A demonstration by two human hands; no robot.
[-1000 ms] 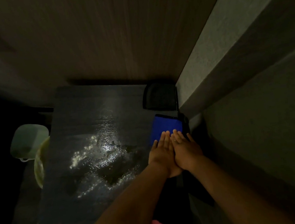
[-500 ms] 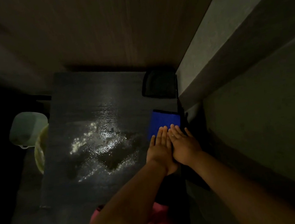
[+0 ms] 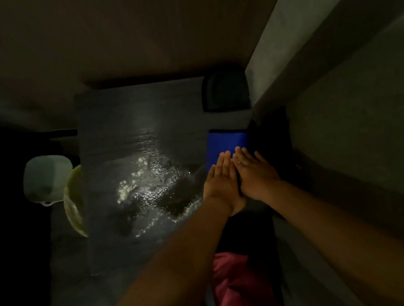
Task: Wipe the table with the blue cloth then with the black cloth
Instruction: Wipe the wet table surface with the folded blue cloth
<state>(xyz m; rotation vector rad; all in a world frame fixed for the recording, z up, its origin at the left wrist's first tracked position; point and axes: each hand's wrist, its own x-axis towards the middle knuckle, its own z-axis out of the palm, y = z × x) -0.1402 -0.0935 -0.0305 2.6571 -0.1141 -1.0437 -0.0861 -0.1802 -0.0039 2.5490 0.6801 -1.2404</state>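
Observation:
A folded blue cloth (image 3: 227,142) lies on the right side of the dark table (image 3: 116,117). My left hand (image 3: 220,181) and my right hand (image 3: 255,174) lie side by side with straight fingers, their fingertips resting on the near part of the blue cloth. Farther back, at the table's right rear corner, a black cloth (image 3: 225,91) lies flat. A wet, glistening spill with pale crumbs (image 3: 149,186) spreads over the middle of the table, just left of my left hand.
A grey wall (image 3: 342,111) runs close along the table's right side. A pale green container (image 3: 45,178) and a yellowish bowl (image 3: 74,205) stand off the table's left edge. Red clothing (image 3: 236,287) shows below my arms. The scene is dim.
The view has shifted, with the table and cloths appearing higher in the picture. Both hands stay flat on the blue cloth's near part, side by side as before.

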